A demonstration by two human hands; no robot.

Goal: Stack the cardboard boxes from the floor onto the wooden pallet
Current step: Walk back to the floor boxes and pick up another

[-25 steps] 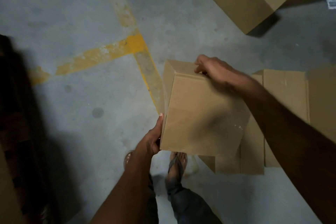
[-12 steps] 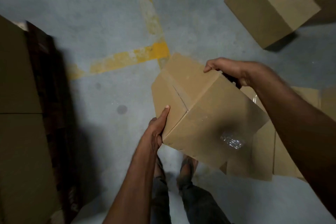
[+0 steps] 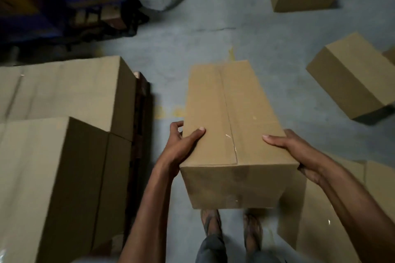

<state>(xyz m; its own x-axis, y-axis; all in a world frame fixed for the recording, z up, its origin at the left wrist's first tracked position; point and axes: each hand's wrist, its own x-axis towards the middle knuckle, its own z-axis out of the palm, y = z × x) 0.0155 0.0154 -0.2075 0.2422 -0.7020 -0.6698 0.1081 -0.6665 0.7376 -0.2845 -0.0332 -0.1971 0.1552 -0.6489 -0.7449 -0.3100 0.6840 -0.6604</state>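
The person held one cardboard box, the carried box (image 3: pixel 230 113), in the air between both hands, above the concrete floor (image 3: pixel 256 38) and in front of the feet (image 3: pixel 210 222). The left hand (image 3: pixel 181 147) gripped the near left edge: its thumb (image 3: pixel 197 132) lay flat on the top face and the other fingers (image 3: pixel 175 127) were curled against the left side wall. The right hand (image 3: pixel 299 151) gripped the near right corner, with the thumb (image 3: pixel 275 140) on top. Its other fingers (image 3: pixel 307 174) went down the right side, and how far they reached under the box could not be seen. The box was level, and its long side pointed away from the fingers.

To the outside of the left fingers, well apart from them, stood the wooden pallet (image 3: pixel 142 100), of which only a dark edge showed. It already carried a far stacked box (image 3: pixel 70 89) and a near stacked box (image 3: pixel 42 177), touching each other. Beyond the right fingers two loose boxes (image 3: pixel 350 77) lay on the floor, and below the right wrist were more cardboard pieces (image 3: pixel 320 220).

I judge that the step in hand was the carrying of one box toward the pallet, with several boxes left to do. The next move would call for a swing toward the side of the left fingers, then a lift over the stacked boxes or into a free place beside them. The box would need to be set down square, and the fingers drawn out before they are trapped.
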